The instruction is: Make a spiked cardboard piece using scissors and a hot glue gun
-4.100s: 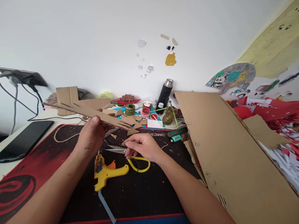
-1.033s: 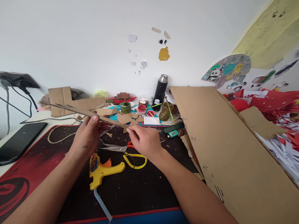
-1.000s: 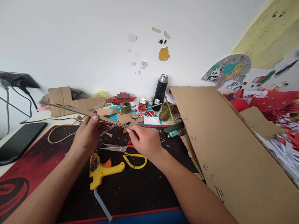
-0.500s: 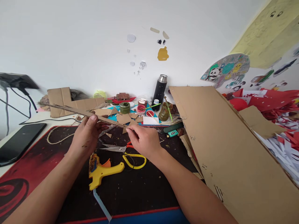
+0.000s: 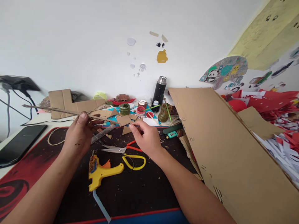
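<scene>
Seen from my remote station: above a cluttered bench [image 5: 37,119], the left hand [image 5: 78,137] is closed around a long cardboard strip [image 5: 67,111], thumb on top, holding it nearly edge-on to the head camera so that it runs from the far left toward the middle of the bench. The right hand [image 5: 146,138] is raised just beside the strip's right end, fingers curled with thumb and forefinger drawn together; I cannot tell whether anything is pinched between them or whether they touch the strip. Below the hands, on a dark mat [image 5: 140,189] with a red edge, lie scissors [image 5: 126,152] with orange and yellow handles and a yellow glue gun [image 5: 102,172]. A metal ruler [image 5: 102,133] lies just under the strip. Small paint pots [image 5: 140,110], cardboard triangles [image 5: 123,119] and a black flask [image 5: 159,93] stand near the wall. A large cardboard sheet [image 5: 233,149] leans at the right, and a dark phone [image 5: 20,143] rests at the left.
</scene>
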Demonstrator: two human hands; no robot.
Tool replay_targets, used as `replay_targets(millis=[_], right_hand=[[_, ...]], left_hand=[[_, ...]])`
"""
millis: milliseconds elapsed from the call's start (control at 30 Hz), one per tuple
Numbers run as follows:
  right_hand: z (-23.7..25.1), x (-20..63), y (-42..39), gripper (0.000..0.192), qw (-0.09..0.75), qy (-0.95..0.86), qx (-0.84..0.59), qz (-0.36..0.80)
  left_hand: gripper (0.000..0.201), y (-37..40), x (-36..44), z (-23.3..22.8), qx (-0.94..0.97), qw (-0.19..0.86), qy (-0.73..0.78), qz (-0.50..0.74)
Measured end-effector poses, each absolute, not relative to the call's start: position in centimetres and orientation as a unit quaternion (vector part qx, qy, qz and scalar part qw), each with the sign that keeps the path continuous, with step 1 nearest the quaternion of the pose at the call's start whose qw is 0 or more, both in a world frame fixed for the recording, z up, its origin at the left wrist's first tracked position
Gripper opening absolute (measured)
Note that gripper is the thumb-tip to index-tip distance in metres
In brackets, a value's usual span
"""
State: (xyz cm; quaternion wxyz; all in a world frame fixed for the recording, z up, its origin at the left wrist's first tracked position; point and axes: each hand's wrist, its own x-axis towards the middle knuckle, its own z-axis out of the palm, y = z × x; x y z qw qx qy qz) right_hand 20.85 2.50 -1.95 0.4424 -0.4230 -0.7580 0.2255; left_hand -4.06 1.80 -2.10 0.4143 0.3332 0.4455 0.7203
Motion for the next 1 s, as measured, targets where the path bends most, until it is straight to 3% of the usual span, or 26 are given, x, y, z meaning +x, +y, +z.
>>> replay_targets(millis=[167,500,833,1000], right_hand=[[-2.0,20.7,2.9,0.026,0.462,-0.71,-0.428,0.314],[-1.6,21.3,4.1,0.04,0.514,-0.565,-0.374,0.526],[-1.4,20.8,3.5,0.034,0.426,-0.573,-0.32,0.622],[-1.6,20.8,3.7,0.028,0.444,-0.579,-0.33,0.598]], left_hand=[[0.045,1.8,-4.7,-2.1,0.33,0.402,0.443,0.73],[0.06,1.9,-5.8,-1.0,0.302,0.399,0.429,0.752],[0.054,1.8,-5.4,-1.4,0.294,0.404,0.422,0.756],[0.054,1.9,-5.5,-1.6,0.293,0.405,0.421,0.756]])
